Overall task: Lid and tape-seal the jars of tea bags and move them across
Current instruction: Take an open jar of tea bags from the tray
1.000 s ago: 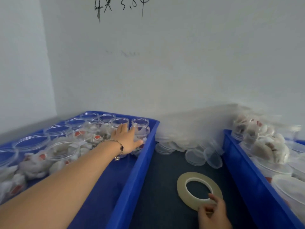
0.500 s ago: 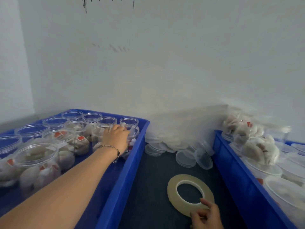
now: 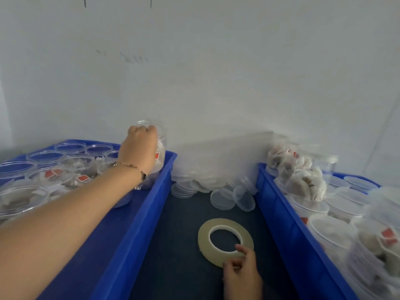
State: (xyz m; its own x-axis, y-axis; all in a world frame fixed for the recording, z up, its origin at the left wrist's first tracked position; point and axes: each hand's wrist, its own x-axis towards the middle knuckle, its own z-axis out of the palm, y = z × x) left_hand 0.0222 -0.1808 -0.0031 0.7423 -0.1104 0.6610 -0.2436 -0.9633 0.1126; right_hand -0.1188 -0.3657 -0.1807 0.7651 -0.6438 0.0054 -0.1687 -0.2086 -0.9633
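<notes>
Jar of tea bags [image 3: 159, 152]: clear plastic, unlidded, held up above the far right corner of the left blue crate [image 3: 138, 215]; white sachets with a red tag show through its wall. Left hand [image 3: 139, 148]: reaches out from a bare forearm, fingers curled over the jar's open rim and side, gripping it from above; a gold chain bracelet [image 3: 132, 167] sits at the wrist.

Open jars [image 3: 54, 169]: many, standing in rows inside the left crate, left of and nearer than the left hand; some hold tea bags with red tags, the far ones look empty.

Tape roll [image 3: 225, 241]: pale, translucent ring lying flat on the dark table [image 3: 177, 245], between the two crates. Right hand [image 3: 242, 276]: at the lower edge of view, fingertips and thumb pinching the near rim of the roll.

Loose lids [image 3: 223, 199]: clear round discs heaped against the white wall [image 3: 216, 72], beyond the tape roll and between the crates; two lie apart from the heap at its near right edge, one tilted against the other.

Right blue crate [image 3: 281, 217]: to the right of the right hand, packed with lidded jars [image 3: 329, 228] of tea bags, with loose tea bags [image 3: 300, 178] piled over its far end. Detail here is blurred.
</notes>
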